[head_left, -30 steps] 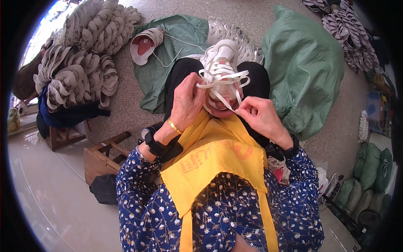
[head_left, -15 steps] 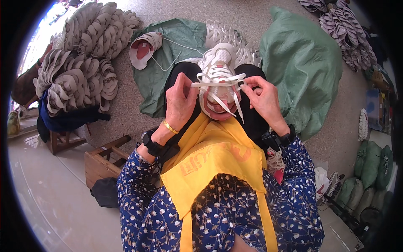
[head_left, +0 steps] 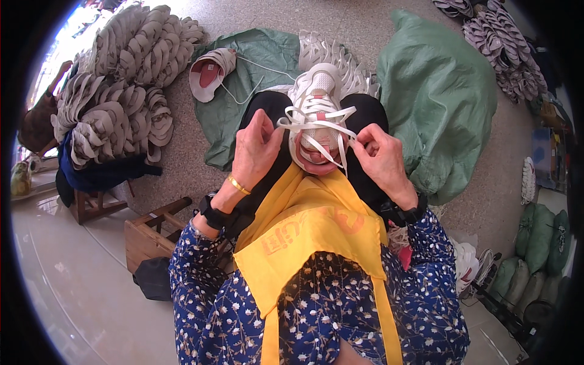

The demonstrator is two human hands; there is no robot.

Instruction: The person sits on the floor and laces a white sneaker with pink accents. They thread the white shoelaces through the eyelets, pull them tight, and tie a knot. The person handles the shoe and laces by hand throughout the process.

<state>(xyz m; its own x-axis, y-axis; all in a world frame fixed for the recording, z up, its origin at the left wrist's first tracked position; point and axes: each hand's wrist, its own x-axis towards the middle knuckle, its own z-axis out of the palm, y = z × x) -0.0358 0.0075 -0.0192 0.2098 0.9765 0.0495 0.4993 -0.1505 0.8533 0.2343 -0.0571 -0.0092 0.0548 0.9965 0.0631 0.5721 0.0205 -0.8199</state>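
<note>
The white laces (head_left: 311, 126) partly hide the shoe (head_left: 325, 84); the lower edge crops the yellow straps (head_left: 271, 333).

Floral blue top (head_left: 316, 322), yellow apron (head_left: 316, 243), apparently black trousers (head_left: 368, 111)

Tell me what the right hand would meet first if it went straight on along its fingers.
The right hand would first meet the white lace, right at its fingertips, then probably the sneaker beneath; depth there is hard to judge.

A wooden stool (head_left: 145, 242), a bulging green sack (head_left: 439, 109)
</note>
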